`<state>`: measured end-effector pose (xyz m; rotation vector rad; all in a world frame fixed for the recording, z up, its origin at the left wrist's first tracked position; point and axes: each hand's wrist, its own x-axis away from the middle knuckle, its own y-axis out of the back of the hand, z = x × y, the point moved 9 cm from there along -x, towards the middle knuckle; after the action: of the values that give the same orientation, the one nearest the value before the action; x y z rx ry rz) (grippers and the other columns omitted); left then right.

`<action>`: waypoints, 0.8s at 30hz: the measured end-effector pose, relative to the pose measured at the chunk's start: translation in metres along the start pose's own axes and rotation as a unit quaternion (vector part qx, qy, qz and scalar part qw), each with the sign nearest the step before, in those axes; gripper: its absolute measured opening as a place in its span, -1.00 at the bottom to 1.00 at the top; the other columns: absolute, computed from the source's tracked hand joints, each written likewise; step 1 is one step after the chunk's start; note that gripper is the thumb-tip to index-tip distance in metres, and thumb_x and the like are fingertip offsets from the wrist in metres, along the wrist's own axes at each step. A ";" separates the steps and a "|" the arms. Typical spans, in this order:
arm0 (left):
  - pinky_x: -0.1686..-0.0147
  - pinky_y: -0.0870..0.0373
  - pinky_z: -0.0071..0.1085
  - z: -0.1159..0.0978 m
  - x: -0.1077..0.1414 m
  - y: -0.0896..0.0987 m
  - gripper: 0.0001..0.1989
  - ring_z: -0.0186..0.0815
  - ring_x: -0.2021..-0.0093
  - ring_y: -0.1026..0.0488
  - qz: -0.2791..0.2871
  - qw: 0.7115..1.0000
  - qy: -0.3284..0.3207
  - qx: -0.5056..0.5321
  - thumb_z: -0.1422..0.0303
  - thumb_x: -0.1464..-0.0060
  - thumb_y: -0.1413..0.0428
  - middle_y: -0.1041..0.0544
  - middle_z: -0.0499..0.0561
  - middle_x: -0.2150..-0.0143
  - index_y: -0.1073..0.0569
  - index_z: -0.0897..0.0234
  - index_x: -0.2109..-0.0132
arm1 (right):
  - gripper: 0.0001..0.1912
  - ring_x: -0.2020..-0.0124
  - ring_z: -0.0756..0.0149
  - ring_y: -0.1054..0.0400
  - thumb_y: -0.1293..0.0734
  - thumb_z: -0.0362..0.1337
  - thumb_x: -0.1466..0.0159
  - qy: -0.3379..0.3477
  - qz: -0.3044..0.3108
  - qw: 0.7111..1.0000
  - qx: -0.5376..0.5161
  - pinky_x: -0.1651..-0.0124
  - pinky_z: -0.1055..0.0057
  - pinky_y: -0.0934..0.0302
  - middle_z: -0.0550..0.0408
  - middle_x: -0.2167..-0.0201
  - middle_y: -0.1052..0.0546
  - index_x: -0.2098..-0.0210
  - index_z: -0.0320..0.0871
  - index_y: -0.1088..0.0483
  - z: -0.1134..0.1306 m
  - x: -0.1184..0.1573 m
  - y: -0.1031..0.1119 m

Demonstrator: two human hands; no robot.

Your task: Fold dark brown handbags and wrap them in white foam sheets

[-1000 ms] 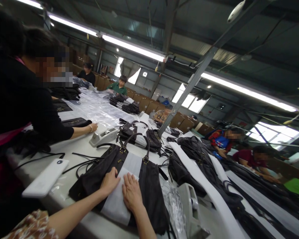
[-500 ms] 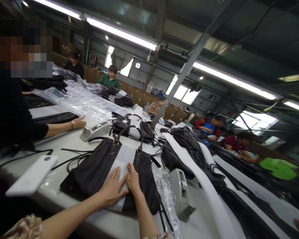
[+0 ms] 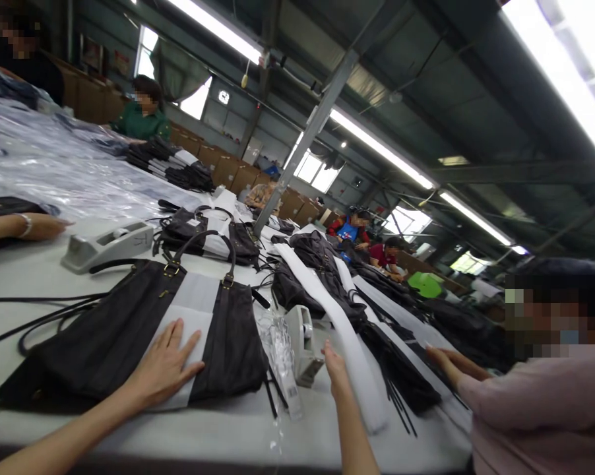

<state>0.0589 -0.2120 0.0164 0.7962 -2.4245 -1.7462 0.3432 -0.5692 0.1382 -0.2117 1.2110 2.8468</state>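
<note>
A dark handbag lies flat on the table with its two handles pointing away from me. A white foam sheet is wrapped around its middle. My left hand rests on that sheet, fingers spread and palm down. To the right of the bag, a grey tape dispenser stands on the table. My right hand is in the air just beside the dispenser's front end, fingers stretched out, with nothing visible in them. Clear plastic packets lie between bag and dispenser.
A second tape dispenser and another wrapped handbag sit beyond. Long white foam strips and dark bags cover the right side. A co-worker in pink works at right; another person's hand shows at left.
My right hand has left the foam sheet and moved right to the tape dispenser. My left hand stays on the sheet. The view has turned to the right.
</note>
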 end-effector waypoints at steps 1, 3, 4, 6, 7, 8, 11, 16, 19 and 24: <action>-0.23 0.05 -0.02 0.000 0.000 0.000 -0.31 0.14 -0.36 0.15 -0.003 1.000 -0.001 -0.001 -0.11 -0.09 0.06 -0.04 0.24 -0.36 -0.24 0.16 -0.26 | -0.47 0.30 0.00 -0.46 -0.20 0.05 -0.10 -0.017 0.024 1.000 -0.006 0.21 0.18 -0.28 -0.27 0.46 -0.55 0.56 -0.31 -0.51 -0.008 -0.001 -0.006; -0.23 0.04 -0.03 0.000 0.000 0.001 -0.30 0.14 -0.35 0.14 -0.007 1.000 -0.003 -0.003 -0.11 -0.09 0.07 -0.05 0.25 -0.36 -0.23 0.16 -0.26 | -0.54 0.33 0.06 -0.45 -0.24 0.01 -0.06 -0.038 0.062 0.997 -0.023 0.21 0.22 -0.27 -0.20 0.49 -0.55 0.61 -0.27 -0.50 -0.017 0.000 -0.018; -0.23 0.04 -0.03 0.000 0.000 0.001 -0.31 0.15 -0.35 0.13 -0.009 1.000 -0.003 -0.004 -0.11 -0.09 0.07 -0.05 0.25 -0.36 -0.23 0.16 -0.26 | -0.57 0.33 0.08 -0.45 -0.26 -0.01 -0.04 -0.043 0.075 0.996 -0.032 0.20 0.25 -0.26 -0.17 0.50 -0.56 0.63 -0.26 -0.50 -0.018 0.001 -0.023; -0.23 0.03 -0.03 0.000 0.000 0.002 -0.32 0.15 -0.35 0.12 -0.012 1.000 -0.003 -0.005 -0.09 -0.10 0.06 -0.05 0.25 -0.35 -0.24 0.16 -0.26 | -0.64 0.34 0.12 -0.44 -0.31 -0.04 0.01 -0.048 0.093 0.993 -0.050 0.22 0.29 -0.25 -0.12 0.50 -0.56 0.63 -0.25 -0.50 -0.017 0.001 -0.028; -0.23 0.02 -0.03 -0.001 0.000 0.003 -0.33 0.15 -0.35 0.12 -0.013 1.000 -0.004 -0.004 -0.08 -0.10 0.05 -0.05 0.24 -0.36 -0.24 0.15 -0.26 | -0.66 0.35 0.13 -0.43 -0.34 -0.05 0.04 -0.049 0.098 0.992 -0.059 0.24 0.31 -0.24 -0.10 0.51 -0.56 0.62 -0.24 -0.51 -0.016 0.000 -0.029; -0.23 0.03 -0.03 -0.001 0.001 0.003 -0.33 0.15 -0.35 0.12 -0.015 1.000 -0.006 -0.002 -0.08 -0.10 0.04 -0.04 0.25 -0.36 -0.24 0.16 -0.26 | -0.67 0.36 0.13 -0.43 -0.36 -0.06 0.08 -0.050 0.100 0.991 -0.066 0.26 0.32 -0.24 -0.08 0.52 -0.56 0.62 -0.24 -0.51 -0.015 0.000 -0.029; -0.22 0.03 -0.01 -0.002 0.001 0.005 -0.34 0.16 -0.35 0.13 -0.021 1.000 -0.010 0.003 -0.07 -0.11 0.05 -0.01 0.28 -0.36 -0.25 0.17 -0.25 | -0.65 0.38 0.15 -0.42 -0.41 -0.05 0.16 -0.047 0.089 0.991 -0.086 0.30 0.35 -0.22 -0.05 0.55 -0.54 0.60 -0.27 -0.51 -0.011 -0.003 -0.023; -0.21 0.00 0.00 -0.002 0.002 0.005 -0.34 0.16 -0.35 0.15 -0.025 1.000 -0.015 0.009 -0.08 -0.12 0.06 0.00 0.29 -0.36 -0.23 0.17 -0.26 | -0.55 0.38 0.15 -0.41 -0.44 0.02 0.20 -0.031 0.047 0.993 -0.102 0.32 0.38 -0.22 -0.01 0.57 -0.52 0.55 -0.29 -0.51 -0.011 0.005 -0.003; -0.21 0.02 0.02 -0.001 0.001 0.004 -0.33 0.15 -0.35 0.15 -0.029 0.999 -0.021 0.011 -0.08 -0.12 0.07 -0.01 0.28 -0.36 -0.23 0.17 -0.26 | -0.52 0.38 0.15 -0.40 -0.43 0.07 0.18 -0.026 0.035 0.994 -0.103 0.34 0.39 -0.22 0.00 0.57 -0.52 0.55 -0.28 -0.52 -0.022 0.026 0.005; -0.22 0.04 0.02 -0.002 0.001 0.004 -0.33 0.17 -0.34 0.13 -0.033 0.999 -0.031 0.007 -0.08 -0.11 0.06 -0.04 0.30 -0.35 -0.26 0.19 -0.25 | -0.45 0.49 0.23 -0.38 -0.35 0.18 0.10 -0.017 0.035 0.995 -0.088 0.46 0.43 -0.20 0.03 0.62 -0.49 0.56 -0.27 -0.50 -0.048 0.061 -0.004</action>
<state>0.0569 -0.2132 0.0206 0.8460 -2.4802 -1.8046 0.2884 -0.6017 0.0940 -0.1266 0.9806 3.0061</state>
